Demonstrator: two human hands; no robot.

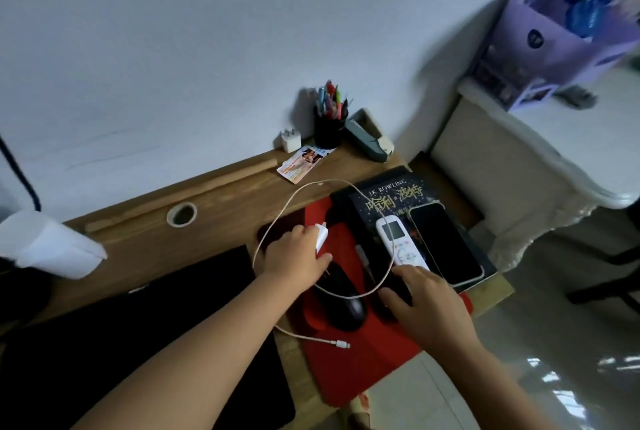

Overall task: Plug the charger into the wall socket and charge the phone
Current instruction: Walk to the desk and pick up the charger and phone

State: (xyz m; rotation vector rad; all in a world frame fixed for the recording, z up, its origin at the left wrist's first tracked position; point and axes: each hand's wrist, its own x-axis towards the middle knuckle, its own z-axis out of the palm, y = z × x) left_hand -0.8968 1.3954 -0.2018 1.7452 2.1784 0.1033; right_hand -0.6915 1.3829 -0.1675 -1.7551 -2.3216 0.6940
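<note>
The left hand closes its fingers around the small white plastic charger block on the brown wooden tabletop. The block looks light and hard, so holding its flat sides seems best. Its thin pale cable is floppy and loops around. The right hand rests open, holding nothing, just beside the flat black phone, which lies on a dark book and looks smooth and slippery.

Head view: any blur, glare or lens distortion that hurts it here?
Head view: wide-angle bending bows the desk edge; the purple box at top right is smeared; window glare streaks the floor; the charger in the left hand stays legible.
</note>
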